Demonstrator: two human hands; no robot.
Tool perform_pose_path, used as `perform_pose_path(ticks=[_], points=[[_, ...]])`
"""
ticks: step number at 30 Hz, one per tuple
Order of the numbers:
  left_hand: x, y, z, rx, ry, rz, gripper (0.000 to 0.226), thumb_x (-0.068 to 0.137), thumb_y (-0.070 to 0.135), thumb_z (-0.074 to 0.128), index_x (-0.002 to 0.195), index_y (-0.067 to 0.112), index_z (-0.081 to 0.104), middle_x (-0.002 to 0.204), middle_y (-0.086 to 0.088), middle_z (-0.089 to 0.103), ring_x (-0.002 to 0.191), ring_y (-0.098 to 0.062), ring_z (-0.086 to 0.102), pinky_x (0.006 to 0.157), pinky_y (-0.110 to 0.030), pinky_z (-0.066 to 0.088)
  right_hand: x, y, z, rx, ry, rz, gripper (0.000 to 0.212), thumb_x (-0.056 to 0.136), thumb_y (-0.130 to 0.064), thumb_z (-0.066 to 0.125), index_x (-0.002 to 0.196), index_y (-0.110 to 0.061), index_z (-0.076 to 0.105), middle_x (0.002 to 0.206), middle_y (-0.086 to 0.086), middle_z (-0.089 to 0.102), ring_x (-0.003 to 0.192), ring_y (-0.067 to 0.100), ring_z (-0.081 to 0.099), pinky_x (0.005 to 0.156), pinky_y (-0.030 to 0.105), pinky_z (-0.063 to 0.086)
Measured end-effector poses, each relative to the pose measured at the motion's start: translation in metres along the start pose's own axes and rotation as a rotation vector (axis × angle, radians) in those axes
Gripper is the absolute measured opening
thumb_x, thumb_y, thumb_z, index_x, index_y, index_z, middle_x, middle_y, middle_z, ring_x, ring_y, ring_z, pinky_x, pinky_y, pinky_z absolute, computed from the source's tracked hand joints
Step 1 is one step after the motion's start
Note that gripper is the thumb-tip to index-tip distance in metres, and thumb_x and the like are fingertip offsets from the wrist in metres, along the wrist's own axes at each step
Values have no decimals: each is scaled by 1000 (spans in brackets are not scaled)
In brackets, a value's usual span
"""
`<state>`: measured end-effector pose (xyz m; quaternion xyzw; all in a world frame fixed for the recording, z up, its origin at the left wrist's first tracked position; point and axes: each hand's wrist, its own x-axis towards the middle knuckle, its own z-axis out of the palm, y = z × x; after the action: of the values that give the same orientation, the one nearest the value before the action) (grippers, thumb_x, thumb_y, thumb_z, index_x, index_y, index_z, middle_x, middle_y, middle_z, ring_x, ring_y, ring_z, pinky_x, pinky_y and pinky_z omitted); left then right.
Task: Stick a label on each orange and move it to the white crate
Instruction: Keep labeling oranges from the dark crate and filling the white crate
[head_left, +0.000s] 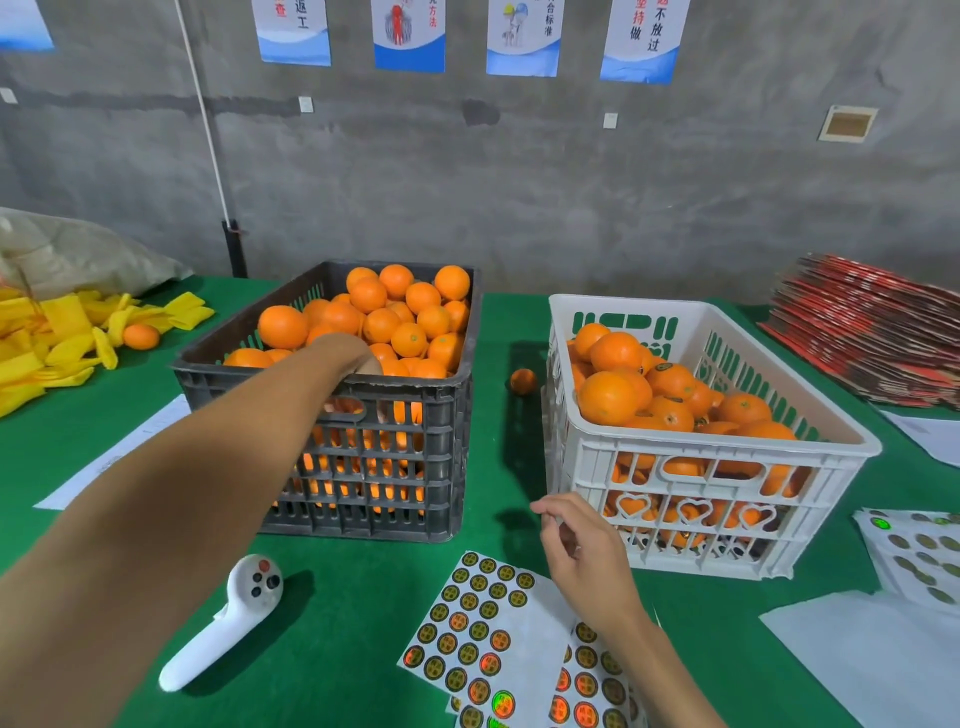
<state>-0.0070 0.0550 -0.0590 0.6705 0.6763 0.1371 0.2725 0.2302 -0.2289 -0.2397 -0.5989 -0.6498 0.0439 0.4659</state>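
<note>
Orange heap (395, 317): round, no long axis.

Head camera looks forward-down, close over table (363, 597).

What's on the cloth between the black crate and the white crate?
Head view: one small orange on green cloth between the black crate and white crate.

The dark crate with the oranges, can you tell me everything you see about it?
The dark grey crate looks like plastic, with slotted walls and a handle hole in its near wall. It stands upright on the green table cover, left of the white crate, apart from it. Oranges fill it to the rim. The left hand reaches over its near rim among them.
</note>
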Motion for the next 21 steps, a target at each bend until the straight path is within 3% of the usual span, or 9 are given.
perform_pose_path(ticks=[1,3,5,7,9,13,16,18,21], points=[[-2,0,3,38,-99,-12,51,100,33,65,144,10,56,155,-10,49,139,-30,50,113,-42,43,0,-1,0,7,0,8,21,101,-7,58,111,-20,71,107,-17,63,78,9,61,69,16,44],[-14,6,5,67,-90,122,48,91,40,77,128,12,63,134,-8,62,114,-28,61,96,-41,52,3,-4,-1,22,4,28,21,100,-8,58,110,-20,72,105,-18,63,81,7,61,71,15,43],[-29,15,3,-107,57,299,69,83,48,84,139,14,60,125,-7,63,105,-26,64,85,-39,56,8,-9,0,36,6,38,21,100,-9,58,110,-21,72,104,-18,64,84,7,61,72,15,44],[-48,24,1,-343,226,424,77,82,53,83,145,16,58,136,-8,63,114,-24,64,94,-41,58,11,-13,2,48,4,32,21,101,-10,57,110,-21,72,105,-17,65,86,10,62,73,18,47],[-73,27,6,-498,378,551,72,85,54,79,145,19,59,141,-4,61,124,-18,59,100,-31,51,12,-16,3,58,10,20,20,101,-10,58,111,-21,72,106,-17,65,89,11,64,75,22,52],[-137,25,41,-716,496,783,59,90,44,79,143,28,59,133,4,54,119,-9,57,95,-17,49,3,-22,8,31,12,12,20,101,-12,58,111,-21,73,108,-17,66,93,6,64,80,22,53],[-174,7,82,-700,561,918,57,90,38,78,143,28,58,135,-1,52,124,-10,54,95,-16,46,-8,-21,10,44,-90,49,18,101,-24,61,115,-25,73,109,-20,64,84,5,61,74,22,50],[-188,-9,113,-638,561,953,59,90,37,78,144,25,57,136,-4,51,128,-8,50,99,-13,42,-19,-16,11,-21,-213,66,26,98,-43,62,119,-30,71,114,-23,63,95,1,59,89,22,48],[-195,-33,158,-585,474,920,61,89,36,79,144,24,57,136,-2,49,128,-5,49,101,-12,39,-37,0,13,-216,-396,-28,42,94,-60,60,123,-33,70,130,-23,61,120,2,48,108,25,33]])
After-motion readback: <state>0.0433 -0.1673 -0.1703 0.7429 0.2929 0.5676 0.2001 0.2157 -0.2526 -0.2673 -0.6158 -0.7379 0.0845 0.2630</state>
